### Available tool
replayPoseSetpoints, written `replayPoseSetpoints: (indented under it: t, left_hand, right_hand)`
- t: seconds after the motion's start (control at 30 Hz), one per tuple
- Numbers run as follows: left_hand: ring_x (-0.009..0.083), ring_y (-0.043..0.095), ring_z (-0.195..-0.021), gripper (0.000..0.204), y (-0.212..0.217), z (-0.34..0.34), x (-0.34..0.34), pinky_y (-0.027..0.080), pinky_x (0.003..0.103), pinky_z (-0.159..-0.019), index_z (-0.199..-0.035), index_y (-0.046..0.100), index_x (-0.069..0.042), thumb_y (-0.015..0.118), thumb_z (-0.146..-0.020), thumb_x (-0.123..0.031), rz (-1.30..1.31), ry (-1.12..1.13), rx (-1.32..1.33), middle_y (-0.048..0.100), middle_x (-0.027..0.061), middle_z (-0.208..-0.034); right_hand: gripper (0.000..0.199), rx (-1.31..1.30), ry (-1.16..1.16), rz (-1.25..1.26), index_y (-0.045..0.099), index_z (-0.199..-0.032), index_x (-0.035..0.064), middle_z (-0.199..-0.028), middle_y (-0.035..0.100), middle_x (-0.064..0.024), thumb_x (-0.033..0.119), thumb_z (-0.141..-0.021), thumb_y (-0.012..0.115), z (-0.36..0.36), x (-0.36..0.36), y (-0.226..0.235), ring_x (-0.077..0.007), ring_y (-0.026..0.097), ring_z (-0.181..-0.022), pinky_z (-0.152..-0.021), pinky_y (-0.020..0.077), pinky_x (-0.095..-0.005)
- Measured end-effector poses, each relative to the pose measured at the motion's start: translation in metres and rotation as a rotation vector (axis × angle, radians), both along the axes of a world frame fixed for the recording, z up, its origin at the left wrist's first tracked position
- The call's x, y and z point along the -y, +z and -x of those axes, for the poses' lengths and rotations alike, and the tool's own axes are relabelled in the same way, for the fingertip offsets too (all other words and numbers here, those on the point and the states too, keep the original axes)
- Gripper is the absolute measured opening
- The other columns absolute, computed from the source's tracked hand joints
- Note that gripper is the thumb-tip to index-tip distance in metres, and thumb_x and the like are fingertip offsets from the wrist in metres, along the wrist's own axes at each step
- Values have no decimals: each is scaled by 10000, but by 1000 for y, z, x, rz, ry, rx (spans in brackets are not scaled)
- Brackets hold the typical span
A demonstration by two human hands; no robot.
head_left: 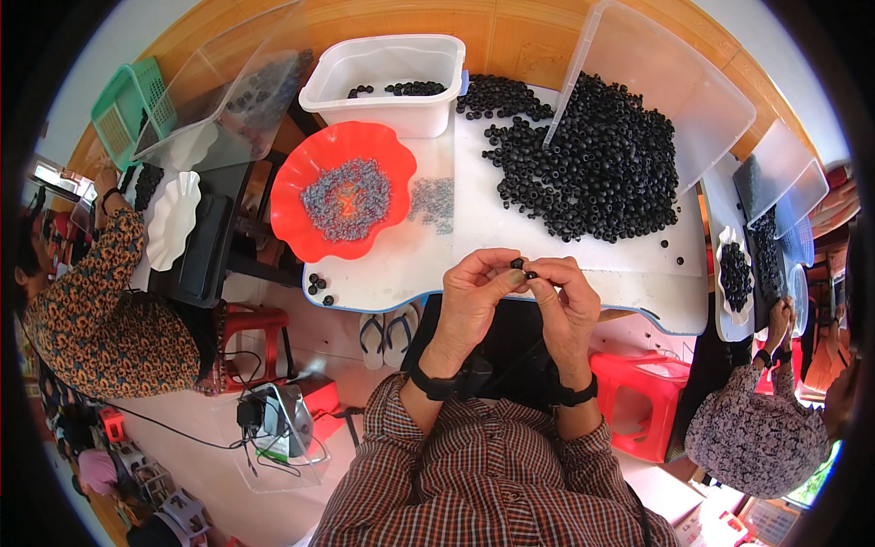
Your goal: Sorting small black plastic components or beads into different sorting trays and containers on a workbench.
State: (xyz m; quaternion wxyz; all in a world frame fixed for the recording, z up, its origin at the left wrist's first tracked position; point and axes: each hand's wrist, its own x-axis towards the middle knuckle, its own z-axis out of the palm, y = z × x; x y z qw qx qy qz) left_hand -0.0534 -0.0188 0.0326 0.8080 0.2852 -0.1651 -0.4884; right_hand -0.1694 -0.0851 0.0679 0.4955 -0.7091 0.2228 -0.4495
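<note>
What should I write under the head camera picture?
Left hand and right hand hold tiny black pieces near a red bowl and black heap.

Sandals (399, 337) on floor (182, 460); red stool (658, 394); green basket (111, 117).

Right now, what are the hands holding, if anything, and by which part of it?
Small black pieces, pinched at the fingertips of the left hand and right hand. Exactly which part is gripped is too small to tell.
</note>
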Motion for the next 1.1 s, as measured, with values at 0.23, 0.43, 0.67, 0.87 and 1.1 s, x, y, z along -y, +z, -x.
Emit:
replayPoseSetpoints:
  t: [0.23,0.43,0.67,0.87,1.1]
  left_hand:
    - [146,671,-822,225,-2,-6,-3,587,291,-792,-1094,633,36,666,-871,34,-52,-28,191,684,90,-936]
    - [160,669,-835,237,-4,-6,-3,593,303,-781,-1109,626,33,654,-874,46,1,-139,-59,674,101,-964]
    - [161,666,-852,249,-4,-5,-2,593,304,-785,-1123,618,35,654,-877,40,23,-177,-126,671,112,-990]
    - [165,671,-851,255,-2,-4,-3,592,296,-780,-1125,617,40,658,-873,40,10,-161,-115,673,120,-993]
    - [172,679,-856,250,-5,-4,-3,595,309,-794,-1145,613,28,634,-896,18,16,-164,-83,676,119,-990]
  right_hand:
    - [102,21,56,-137,641,-1009,-9,-952,668,-81,12,-909,631,2,0,8,-119,620,-772,-721,508,-241]
    - [106,114,98,-387,631,-1019,-22,-979,656,-51,20,-921,626,8,7,-2,-104,606,-850,-773,492,-232]
    - [98,91,55,-266,651,-988,-15,-1022,564,-51,-23,-890,646,4,8,-7,-105,590,-888,-803,492,-227]
    - [102,74,65,-219,650,-991,-16,-1009,558,-50,-30,-891,640,2,6,-7,-111,590,-890,-789,499,-223]
    - [99,55,65,-196,647,-992,-17,-1010,555,-52,-31,-897,627,1,5,-8,-107,584,-878,-758,497,-216]
